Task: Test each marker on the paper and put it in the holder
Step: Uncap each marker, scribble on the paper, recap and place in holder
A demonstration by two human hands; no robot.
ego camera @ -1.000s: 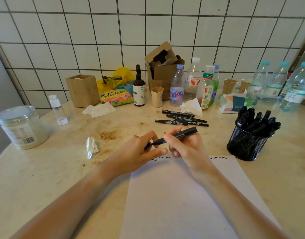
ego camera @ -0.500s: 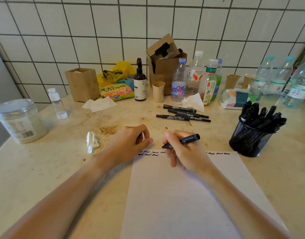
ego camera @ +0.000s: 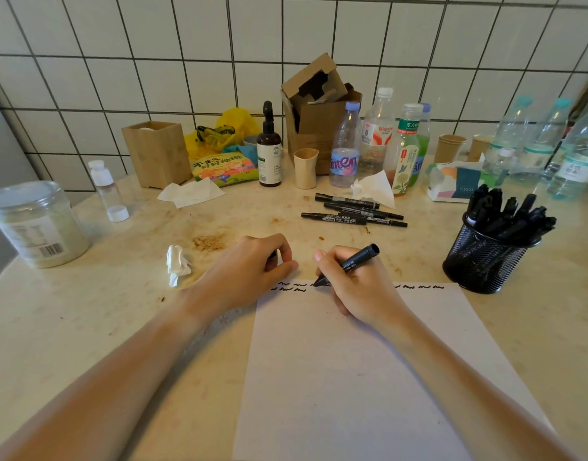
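My right hand (ego camera: 356, 287) grips an uncapped black marker (ego camera: 356, 261), its tip touching the top edge of the white paper (ego camera: 352, 377) among black squiggles. My left hand (ego camera: 249, 271) rests at the paper's top left corner with its fingers curled round a small dark piece, seemingly the marker's cap (ego camera: 272, 255), mostly hidden. Several black markers (ego camera: 351, 212) lie on the table behind my hands. A black mesh holder (ego camera: 479, 261) full of black markers stands to the right of the paper.
Along the tiled wall stand bottles (ego camera: 344, 148), a cardboard box (ego camera: 316, 121), a wooden box (ego camera: 156, 154), paper cups, a brown dropper bottle (ego camera: 268, 151) and a tissue pack (ego camera: 459, 183). A plastic jar (ego camera: 36, 224) sits far left. A crumpled tissue (ego camera: 177, 265) lies left of my left hand.
My hands pulled apart, the cap coming off in the left. The right hand lowered the marker's tip onto the paper's top edge.
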